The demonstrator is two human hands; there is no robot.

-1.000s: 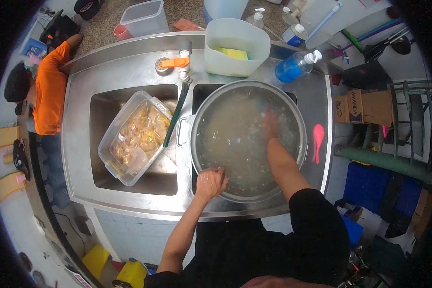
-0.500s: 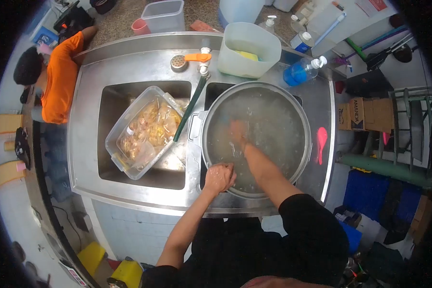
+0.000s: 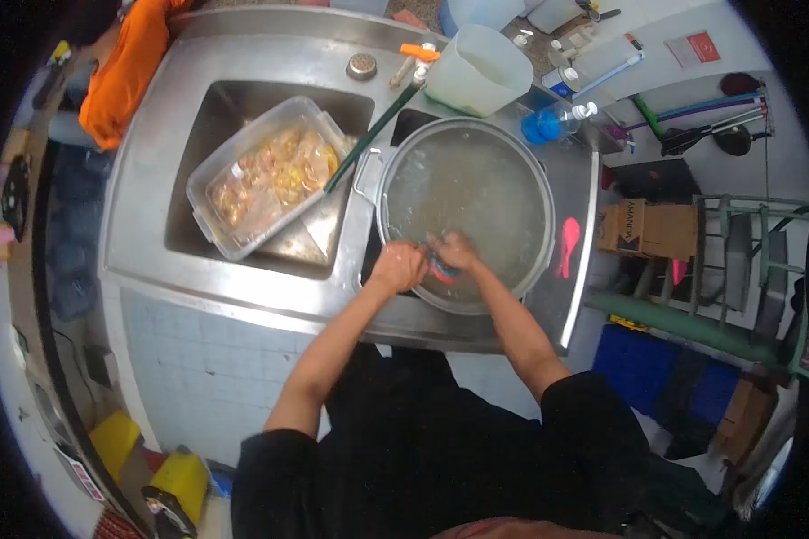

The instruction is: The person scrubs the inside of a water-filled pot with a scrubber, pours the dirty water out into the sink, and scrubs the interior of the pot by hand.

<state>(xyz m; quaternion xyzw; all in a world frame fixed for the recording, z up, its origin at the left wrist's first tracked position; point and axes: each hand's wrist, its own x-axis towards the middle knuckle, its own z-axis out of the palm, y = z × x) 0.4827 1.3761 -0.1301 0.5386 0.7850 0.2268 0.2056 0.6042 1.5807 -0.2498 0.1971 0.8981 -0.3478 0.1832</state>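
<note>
A large round metal pot [image 3: 549,193], full of cloudy greyish water [image 3: 476,193], sits over the right-hand basin. My left hand [image 3: 402,267] is closed over the pot's front-left rim. Inside the pot, close beside it, my right hand [image 3: 456,251] has its fingers curled on a small red-and-blue scrubber [image 3: 441,269]. This scrubber lies against the inner wall at the front, partly covered by the hands. On the pot's left side a metal handle [image 3: 366,177] sticks out.
A clear plastic tub [image 3: 206,222] of bagged food stands in the left basin. The green hose [image 3: 368,139] hangs from the orange-handled tap [image 3: 420,54]. A pink spoon [image 3: 569,244] lies right of the pot. Behind it stand a translucent container [image 3: 476,76] and a blue soap bottle [image 3: 543,127]. A person in orange [image 3: 133,72] is at left.
My right hand has drawn back from the pot's middle to the front rim, bringing the red-and-blue scrubber into sight. My left hand stays at the rim. The view has shifted.
</note>
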